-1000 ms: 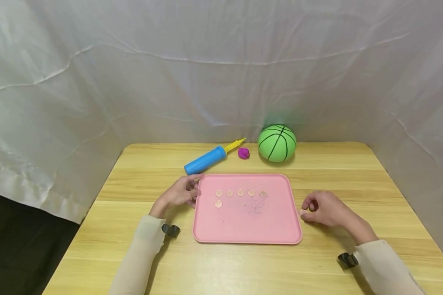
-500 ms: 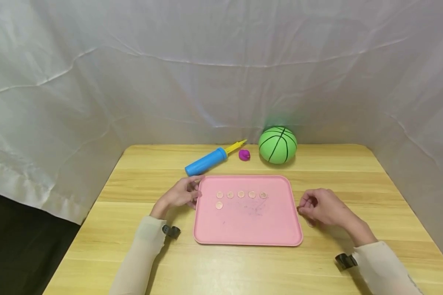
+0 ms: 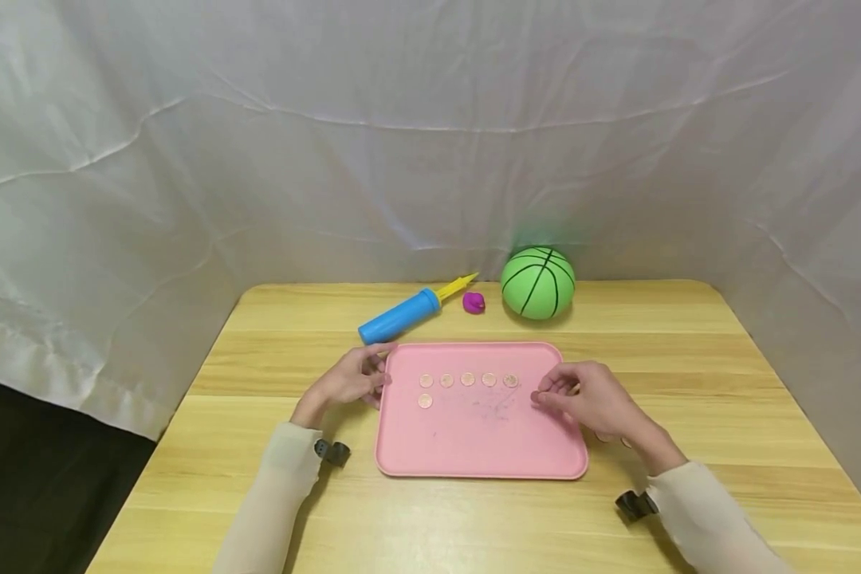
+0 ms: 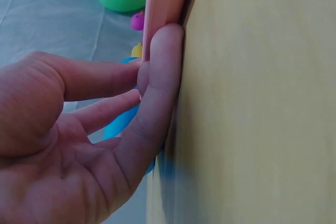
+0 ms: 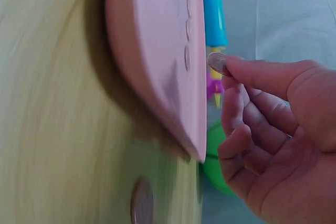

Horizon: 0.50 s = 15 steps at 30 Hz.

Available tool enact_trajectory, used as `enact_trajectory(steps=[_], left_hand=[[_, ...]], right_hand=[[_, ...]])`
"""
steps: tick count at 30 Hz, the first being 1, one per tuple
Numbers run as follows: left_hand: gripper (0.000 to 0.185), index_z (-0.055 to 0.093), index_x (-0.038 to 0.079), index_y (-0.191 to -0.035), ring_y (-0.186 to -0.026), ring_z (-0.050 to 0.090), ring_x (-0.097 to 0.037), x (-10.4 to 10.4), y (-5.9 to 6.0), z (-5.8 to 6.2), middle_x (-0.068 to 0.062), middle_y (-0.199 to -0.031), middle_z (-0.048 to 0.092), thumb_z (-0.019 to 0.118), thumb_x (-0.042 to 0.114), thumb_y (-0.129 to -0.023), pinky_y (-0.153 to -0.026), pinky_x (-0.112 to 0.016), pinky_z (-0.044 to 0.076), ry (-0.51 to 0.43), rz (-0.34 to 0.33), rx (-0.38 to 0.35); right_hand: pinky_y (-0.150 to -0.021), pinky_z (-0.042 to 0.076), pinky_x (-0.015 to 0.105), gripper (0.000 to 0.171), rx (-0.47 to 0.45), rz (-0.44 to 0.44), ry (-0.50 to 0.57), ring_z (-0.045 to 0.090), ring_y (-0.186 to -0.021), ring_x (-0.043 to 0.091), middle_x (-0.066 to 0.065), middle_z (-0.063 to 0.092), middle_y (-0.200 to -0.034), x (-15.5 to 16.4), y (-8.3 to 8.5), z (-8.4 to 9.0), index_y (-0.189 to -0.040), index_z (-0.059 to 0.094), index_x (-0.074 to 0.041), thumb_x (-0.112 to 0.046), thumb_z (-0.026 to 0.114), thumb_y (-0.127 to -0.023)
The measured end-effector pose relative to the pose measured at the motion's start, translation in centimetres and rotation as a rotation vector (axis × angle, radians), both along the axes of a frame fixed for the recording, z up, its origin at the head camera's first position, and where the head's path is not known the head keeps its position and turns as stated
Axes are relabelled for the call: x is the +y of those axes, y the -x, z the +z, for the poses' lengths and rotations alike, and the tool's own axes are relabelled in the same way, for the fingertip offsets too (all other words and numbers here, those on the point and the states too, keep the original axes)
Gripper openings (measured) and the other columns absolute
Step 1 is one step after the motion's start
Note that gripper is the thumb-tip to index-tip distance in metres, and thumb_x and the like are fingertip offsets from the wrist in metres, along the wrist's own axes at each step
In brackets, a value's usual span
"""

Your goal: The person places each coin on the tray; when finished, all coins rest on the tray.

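While the left hand (image 3: 347, 378) grips a tray (image 3: 466, 450), the right (image 3: 592, 396) pinches 1 coin (image 5: 216, 63) (illegible).

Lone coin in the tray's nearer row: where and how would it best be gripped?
Probably by its left and right edges, with a pinch coming down from above and the near side. The lone coin lies flat in the tray, so only its thin edge offers a hold; the next coin sits close beyond it, while bare tray flanks it.
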<state>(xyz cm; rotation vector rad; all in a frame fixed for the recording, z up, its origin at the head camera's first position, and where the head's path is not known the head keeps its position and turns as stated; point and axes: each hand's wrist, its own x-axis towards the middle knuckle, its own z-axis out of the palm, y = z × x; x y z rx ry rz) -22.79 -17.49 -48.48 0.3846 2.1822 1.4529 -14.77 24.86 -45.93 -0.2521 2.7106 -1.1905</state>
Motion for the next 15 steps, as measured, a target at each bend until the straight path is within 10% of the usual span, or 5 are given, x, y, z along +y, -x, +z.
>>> enact_trajectory(steps=[15], left_hand=[[0.064, 0.035, -0.002, -0.169, -0.085, 0.062, -0.022, 0.1, 0.0, -0.2, -0.022, -0.115, 0.053, 0.054, -0.007, -0.108, -0.071, -0.044, 0.075, -0.006, 0.001, -0.001]], right_hand=[[-0.072, 0.059, 0.020, 0.005, 0.043, 0.073, 0.095, 0.067, -0.080, 0.012, -0.004, 0.078, -0.088, -5.4, 0.9, -1.8, -0.095, 0.081, -0.016, -0.019, 0.085, -0.095]])
